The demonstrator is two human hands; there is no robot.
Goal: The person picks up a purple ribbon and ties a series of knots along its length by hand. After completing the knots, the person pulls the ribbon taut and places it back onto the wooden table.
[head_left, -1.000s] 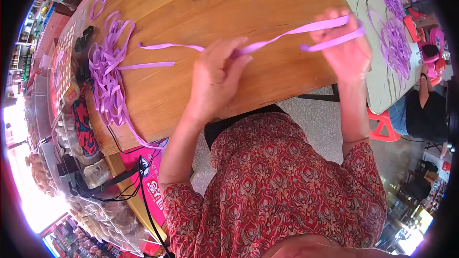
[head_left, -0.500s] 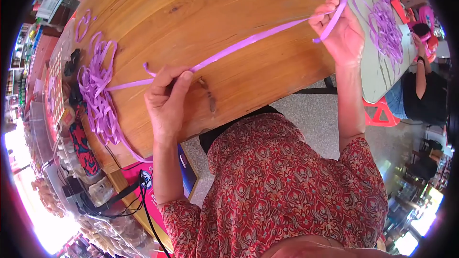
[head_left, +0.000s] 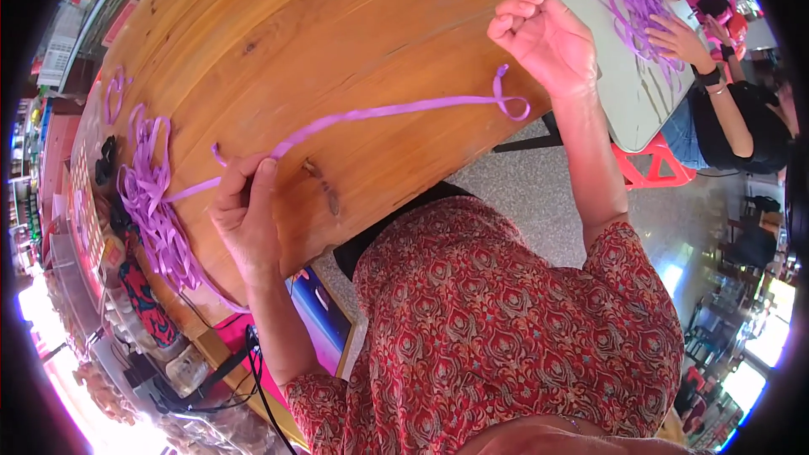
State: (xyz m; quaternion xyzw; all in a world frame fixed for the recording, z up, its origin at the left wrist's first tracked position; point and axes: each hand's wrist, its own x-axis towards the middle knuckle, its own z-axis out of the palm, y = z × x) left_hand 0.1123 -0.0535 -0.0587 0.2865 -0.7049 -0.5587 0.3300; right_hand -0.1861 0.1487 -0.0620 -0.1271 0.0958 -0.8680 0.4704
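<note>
A long purple ribbon (head_left: pixel 362 113) stretches over the wooden table (head_left: pixel 379 17). My left hand (head_left: pixel 246 211) pinches it between thumb and forefinger, above the table's left part. Left of that hand the ribbon runs into a tangled purple ribbon pile (head_left: pixel 156 194). A short ribbon end pokes up just behind my fingers. Toward the right, the loose end curls into a small loop near the table's edge. My right hand (head_left: pixel 552 42) is raised above that loop, palm turned up and fingers curled in, with no ribbon visible in them.
A pale marbled table (head_left: pixel 628 109) adjoins at the right, bearing another purple ribbon heap (head_left: pixel 636 13). A co-worker's hand (head_left: pixel 678 42) touches that heap. A red stool (head_left: pixel 653 164) stands beneath. Black cables (head_left: pixel 253 341) and a dark red patterned pouch (head_left: pixel 147 303) lie at the left.
My right hand has let go of the ribbon's end, which has dropped into a loop. The stretched ribbon has slackened. The co-worker's hand has reached onto the far heap.
</note>
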